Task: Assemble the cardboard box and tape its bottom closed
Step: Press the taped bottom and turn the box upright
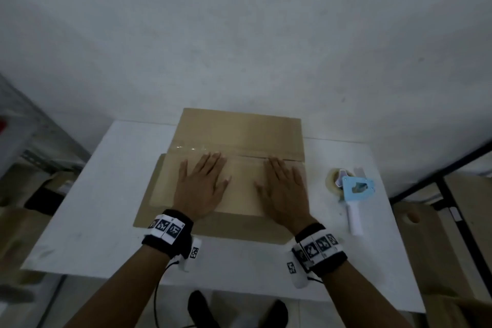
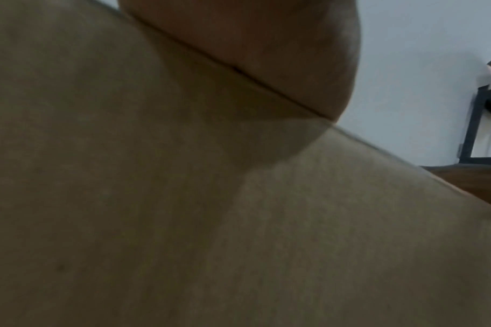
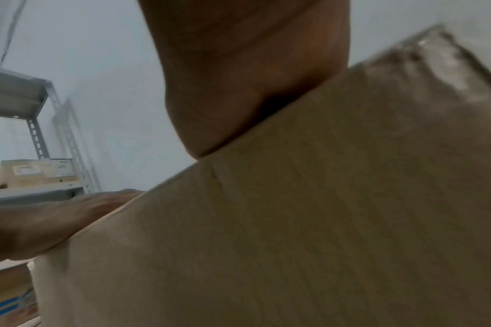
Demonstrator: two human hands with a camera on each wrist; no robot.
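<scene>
A brown cardboard box [image 1: 239, 128] stands on the white table [image 1: 106, 194] with its flaps folded over on top. A strip of clear tape [image 1: 191, 147] shines along the left part of the middle seam. My left hand [image 1: 202, 184] lies flat on the near flap, fingers straight and spread. My right hand [image 1: 285, 189] presses flat on the same flap, to the right. In the left wrist view only the heel of the palm [image 2: 266, 50] on cardboard [image 2: 154, 199] shows. The right wrist view shows the palm [image 3: 238, 77] on the cardboard [image 3: 294, 221] and shiny tape [image 3: 445, 57] at its far edge.
A light blue tape dispenser [image 1: 354, 192] with a white handle and a roll of clear tape lies on the table right of the box. Metal shelving [image 3: 37, 132] stands at the left, a black frame [image 1: 450, 194] and more cardboard at the right. A white wall rises behind.
</scene>
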